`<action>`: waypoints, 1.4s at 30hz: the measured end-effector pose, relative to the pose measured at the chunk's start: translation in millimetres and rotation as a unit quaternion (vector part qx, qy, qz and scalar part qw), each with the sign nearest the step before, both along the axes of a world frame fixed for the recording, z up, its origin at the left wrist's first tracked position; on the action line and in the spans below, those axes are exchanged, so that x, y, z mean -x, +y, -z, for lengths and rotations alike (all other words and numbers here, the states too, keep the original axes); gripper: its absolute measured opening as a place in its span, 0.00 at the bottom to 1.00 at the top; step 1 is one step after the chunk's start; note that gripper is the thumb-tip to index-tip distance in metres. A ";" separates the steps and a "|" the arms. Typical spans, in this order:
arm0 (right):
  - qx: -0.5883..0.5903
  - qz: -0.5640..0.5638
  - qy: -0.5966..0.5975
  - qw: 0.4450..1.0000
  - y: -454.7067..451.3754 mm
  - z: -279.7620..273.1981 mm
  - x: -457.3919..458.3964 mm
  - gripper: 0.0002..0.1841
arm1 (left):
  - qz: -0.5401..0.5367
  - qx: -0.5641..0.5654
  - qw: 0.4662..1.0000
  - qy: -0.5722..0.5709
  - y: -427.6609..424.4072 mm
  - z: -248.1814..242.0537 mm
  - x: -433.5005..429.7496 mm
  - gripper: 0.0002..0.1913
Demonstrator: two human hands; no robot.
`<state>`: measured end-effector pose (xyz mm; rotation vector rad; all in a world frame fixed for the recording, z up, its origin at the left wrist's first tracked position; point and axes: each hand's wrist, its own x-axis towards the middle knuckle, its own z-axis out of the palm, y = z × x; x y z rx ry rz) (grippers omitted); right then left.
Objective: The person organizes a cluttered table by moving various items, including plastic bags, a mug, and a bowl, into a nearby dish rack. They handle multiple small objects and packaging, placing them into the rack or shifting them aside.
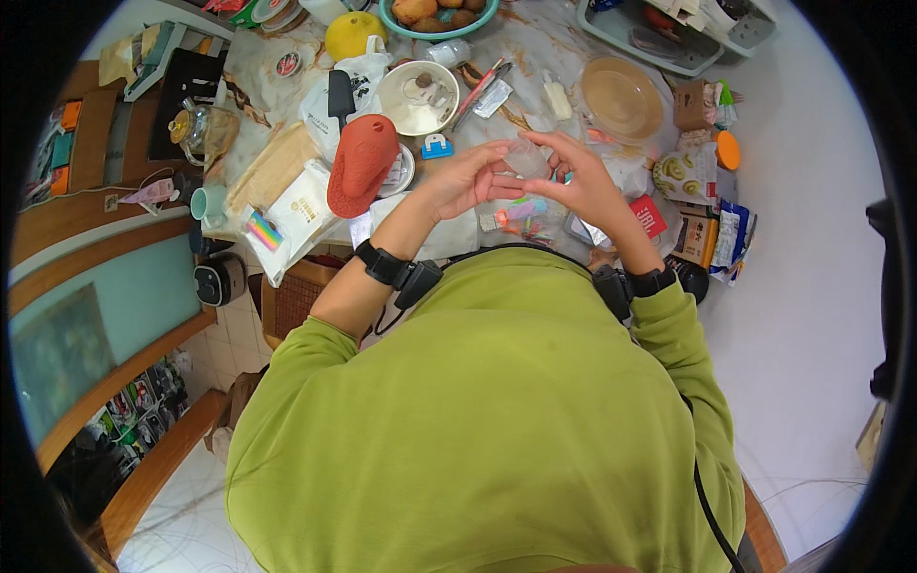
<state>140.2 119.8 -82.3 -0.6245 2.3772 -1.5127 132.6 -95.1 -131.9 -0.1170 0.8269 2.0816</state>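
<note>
Above the front edge of a marble-patterned table (534,86), a small clear round plastic container (526,159) is held between both hands. My left hand (469,179) has its fingertips on the container's left side. My right hand (579,170) grips it from the right, thumb below and index finger over the top. Whether the container holds anything cannot be made out. Just beneath the hands lie a clear bag with small colourful items (526,213) and a white sheet (430,225). Left of my left hand are a blue clip (436,146) and a red silicone oven mitt (364,165).
A white bowl (419,127), pens (478,94) and a tan round container (622,99) stand farther back. Fruit fills a teal basket (444,33). A glass teapot (204,132) and a mint mug (208,206) are at left. Snack packages (684,175) crowd the right, by the wall.
</note>
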 end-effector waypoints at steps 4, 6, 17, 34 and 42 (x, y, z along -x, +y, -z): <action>-0.048 0.026 -0.011 0.998 -2.5 7.6 0.8 0.26 | -0.006 0.102 0.993 0.064 8.2 0.4 -8.5 0.21; -0.045 0.029 -0.020 0.998 -1.3 12.0 -3.5 0.26 | -0.017 0.217 0.964 0.150 12.6 3.2 -13.8 0.21; -0.091 0.035 0.002 0.995 10.9 12.7 -7.6 0.24 | -0.087 0.257 0.929 0.251 4.1 9.6 -15.0 0.19; -0.046 0.025 -0.052 0.997 10.7 13.9 -8.4 0.24 | -0.093 0.263 0.909 0.310 16.6 -13.0 -15.3 0.24; 0.097 0.021 -0.191 0.977 11.2 31.4 -12.9 0.25 | -0.062 0.348 0.791 0.499 17.2 -21.5 -21.2 0.22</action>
